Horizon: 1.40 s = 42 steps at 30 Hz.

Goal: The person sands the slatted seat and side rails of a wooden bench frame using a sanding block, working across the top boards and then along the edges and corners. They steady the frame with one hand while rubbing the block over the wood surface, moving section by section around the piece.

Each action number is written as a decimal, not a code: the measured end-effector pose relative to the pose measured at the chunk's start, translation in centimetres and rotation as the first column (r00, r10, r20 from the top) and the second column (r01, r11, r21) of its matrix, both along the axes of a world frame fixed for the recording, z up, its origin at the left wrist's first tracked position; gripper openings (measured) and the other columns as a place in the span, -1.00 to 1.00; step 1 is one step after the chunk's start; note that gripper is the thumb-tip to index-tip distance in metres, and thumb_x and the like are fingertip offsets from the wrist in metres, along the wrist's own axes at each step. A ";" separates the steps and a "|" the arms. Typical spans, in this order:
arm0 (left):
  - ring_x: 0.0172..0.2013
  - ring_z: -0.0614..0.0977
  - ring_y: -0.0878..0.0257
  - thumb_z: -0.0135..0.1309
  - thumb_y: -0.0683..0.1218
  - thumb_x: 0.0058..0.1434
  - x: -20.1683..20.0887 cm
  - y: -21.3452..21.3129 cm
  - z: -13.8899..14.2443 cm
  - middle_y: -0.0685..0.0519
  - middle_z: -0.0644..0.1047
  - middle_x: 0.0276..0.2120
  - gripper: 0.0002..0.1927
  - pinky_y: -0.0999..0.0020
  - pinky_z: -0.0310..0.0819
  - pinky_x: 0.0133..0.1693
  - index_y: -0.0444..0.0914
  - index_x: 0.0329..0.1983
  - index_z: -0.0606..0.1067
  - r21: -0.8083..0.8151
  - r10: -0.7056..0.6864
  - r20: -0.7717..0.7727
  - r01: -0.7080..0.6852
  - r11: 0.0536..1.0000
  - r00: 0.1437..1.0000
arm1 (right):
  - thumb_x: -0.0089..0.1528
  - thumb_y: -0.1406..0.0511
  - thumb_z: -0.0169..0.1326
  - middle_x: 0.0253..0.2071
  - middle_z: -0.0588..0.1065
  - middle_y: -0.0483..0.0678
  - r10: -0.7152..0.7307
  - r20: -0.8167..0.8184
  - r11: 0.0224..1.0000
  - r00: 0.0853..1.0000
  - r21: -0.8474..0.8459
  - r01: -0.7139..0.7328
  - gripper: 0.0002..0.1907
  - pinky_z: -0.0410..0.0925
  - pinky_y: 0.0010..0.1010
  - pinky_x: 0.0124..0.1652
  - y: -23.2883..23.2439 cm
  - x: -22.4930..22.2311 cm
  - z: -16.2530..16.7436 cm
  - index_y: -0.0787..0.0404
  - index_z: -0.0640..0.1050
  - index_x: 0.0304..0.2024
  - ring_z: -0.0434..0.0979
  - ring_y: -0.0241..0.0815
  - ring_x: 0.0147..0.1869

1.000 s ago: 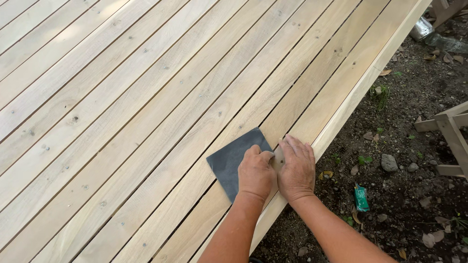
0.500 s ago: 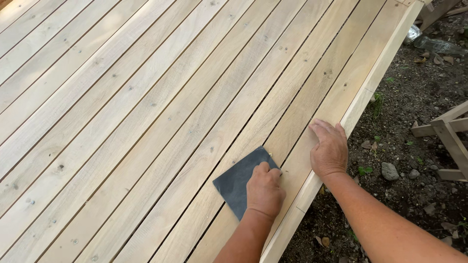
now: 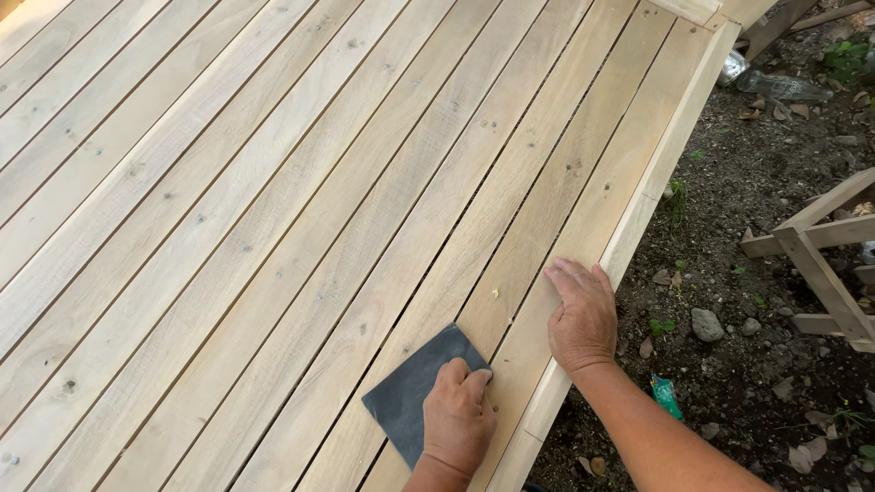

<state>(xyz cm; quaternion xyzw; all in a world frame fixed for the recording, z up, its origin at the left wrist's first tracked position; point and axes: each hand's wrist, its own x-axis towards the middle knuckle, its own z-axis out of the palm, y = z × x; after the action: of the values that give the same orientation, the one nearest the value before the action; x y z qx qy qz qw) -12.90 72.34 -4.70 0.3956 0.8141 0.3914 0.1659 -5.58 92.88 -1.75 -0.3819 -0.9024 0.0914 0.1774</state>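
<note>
My left hand (image 3: 458, 415) presses down on a dark grey sheet of sandpaper (image 3: 410, 390) that lies flat on a pale wooden slatted platform (image 3: 273, 210). Its fingers are curled over the sheet's right part. My right hand (image 3: 581, 314) rests flat, fingers spread, on the outermost slat close to the platform's right edge, a short way up and right of the sandpaper. It holds nothing.
Right of the platform's edge is bare dark soil with stones (image 3: 706, 323), dry leaves and a small green wrapper (image 3: 666, 394). A wooden frame piece (image 3: 820, 246) stands at the far right. A clear plastic bottle (image 3: 775, 85) lies at the top right.
My right hand has left the sandpaper and moved up and right onto the edge slat. My left hand stays on the sheet, which has shifted slightly along the slats.
</note>
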 end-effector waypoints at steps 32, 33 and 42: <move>-0.35 0.58 0.11 0.14 -0.30 0.01 -1.1 17.0 3.0 0.05 0.45 -0.43 -0.77 0.19 0.51 -0.37 -0.20 -0.28 0.65 -0.021 0.105 -0.037 -0.106 0.994 0.994 | 0.12 0.59 -0.18 0.47 0.24 0.14 -0.001 0.086 0.998 0.996 -0.055 0.006 -0.25 -0.20 -0.09 0.50 29.7 -2.0 -1.2 0.26 0.28 0.42 0.08 0.05 0.59; -0.34 0.57 0.10 0.13 -0.30 0.00 -1.1 16.6 2.9 0.04 0.45 -0.42 -0.77 0.19 0.52 -0.36 -0.21 -0.28 0.64 -0.045 0.096 -0.036 -0.098 0.994 0.995 | 0.13 0.58 -0.17 0.46 0.26 0.14 -0.017 0.058 0.996 0.998 -0.083 0.022 -0.27 -0.19 -0.08 0.50 30.6 -2.2 -1.4 0.27 0.29 0.40 0.10 0.05 0.58; -0.15 0.54 0.02 0.11 -0.25 0.00 -4.5 36.6 0.3 -0.01 0.45 -0.30 -0.78 0.11 0.52 -0.20 -0.21 -0.28 0.62 0.000 0.001 -0.099 -0.001 1.000 0.995 | 0.15 0.55 -0.11 0.32 0.43 0.07 -0.118 -0.039 0.992 0.992 -0.040 0.117 -0.39 -0.04 0.00 0.47 32.4 -3.9 -1.7 0.25 0.42 0.28 0.32 0.01 0.45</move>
<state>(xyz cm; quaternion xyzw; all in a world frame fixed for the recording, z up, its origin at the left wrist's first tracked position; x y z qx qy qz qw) -17.43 108.98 -4.37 0.4140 0.8216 0.3712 0.1254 -9.49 125.25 -3.43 -0.4358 -0.8726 0.1055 0.1938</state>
